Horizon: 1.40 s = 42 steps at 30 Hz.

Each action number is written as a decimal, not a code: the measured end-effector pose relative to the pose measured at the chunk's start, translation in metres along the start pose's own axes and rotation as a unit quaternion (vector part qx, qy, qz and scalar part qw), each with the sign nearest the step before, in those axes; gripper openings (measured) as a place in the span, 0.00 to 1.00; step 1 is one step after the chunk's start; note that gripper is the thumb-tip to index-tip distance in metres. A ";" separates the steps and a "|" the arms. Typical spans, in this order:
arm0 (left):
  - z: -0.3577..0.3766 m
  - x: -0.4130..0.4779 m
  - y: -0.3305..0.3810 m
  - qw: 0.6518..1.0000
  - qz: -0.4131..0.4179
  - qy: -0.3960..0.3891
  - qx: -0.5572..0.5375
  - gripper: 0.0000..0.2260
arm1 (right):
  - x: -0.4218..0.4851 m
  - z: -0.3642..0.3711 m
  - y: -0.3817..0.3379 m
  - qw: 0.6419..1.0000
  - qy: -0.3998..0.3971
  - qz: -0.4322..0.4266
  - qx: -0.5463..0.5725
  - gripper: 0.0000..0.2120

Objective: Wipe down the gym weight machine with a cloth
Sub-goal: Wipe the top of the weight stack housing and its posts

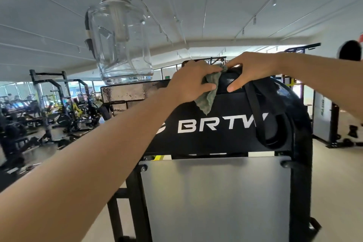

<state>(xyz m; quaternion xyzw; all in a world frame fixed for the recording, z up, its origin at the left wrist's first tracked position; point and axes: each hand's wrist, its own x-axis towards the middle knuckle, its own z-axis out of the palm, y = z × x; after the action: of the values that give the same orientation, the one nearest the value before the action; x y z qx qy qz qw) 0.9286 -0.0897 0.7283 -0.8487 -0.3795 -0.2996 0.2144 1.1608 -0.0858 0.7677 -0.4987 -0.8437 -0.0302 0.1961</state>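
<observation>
Gripping one green cloth (207,98), the left hand (193,82) holds it on the black machine's (216,139) top edge. The right hand (253,70) clasps that edge just beside it, thumb in front. One clear jug (121,41) stands on top. Gym racks (49,94) stand behind under a white ceiling (216,6).

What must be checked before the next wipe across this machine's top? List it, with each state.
1. Grip: the left hand holds the green cloth. Ok.
2. Contact: the cloth lies against the top edge of the black BRTW panel. Ok.
3. Support: the right hand rests on the machine top, fingertips at the cloth's corner. Whether it pinches the cloth: cannot tell.
4. Obstacle: the clear jug stands on the ledge left of the hands, likely in a leftward stroke's way. Not ok.
5. Snag: the black strap hangs across the panel beside the cloth. Not ok.
</observation>
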 end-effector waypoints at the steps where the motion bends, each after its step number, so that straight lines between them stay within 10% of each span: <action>1: 0.000 -0.002 0.000 1.000 -0.001 -0.004 0.021 0.24 | -0.001 0.000 0.001 1.000 0.005 0.005 0.006 0.37; 10: -0.033 -0.046 -0.031 0.988 -0.058 -0.006 0.142 0.24 | -0.005 0.009 0.005 0.992 0.037 0.006 0.117 0.20; 19: 0.001 -0.091 -0.030 0.947 -0.106 0.174 0.249 0.20 | -0.008 0.016 0.003 0.993 0.065 -0.003 0.103 0.21; 32: 0.037 -0.078 -0.007 0.952 0.005 0.197 0.235 0.23 | -0.011 0.022 0.000 0.993 0.101 -0.004 0.061 0.22; 42: 0.044 -0.144 -0.006 0.956 -0.193 0.219 0.019 0.11 | -0.056 0.075 0.007 0.954 0.300 -0.014 0.002 0.29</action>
<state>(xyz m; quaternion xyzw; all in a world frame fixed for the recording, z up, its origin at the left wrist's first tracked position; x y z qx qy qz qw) 0.8624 -0.1345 0.6003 -0.6689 -0.4852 -0.5066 0.2461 1.1677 -0.1098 0.6770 -0.4544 -0.7531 -0.1790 0.4408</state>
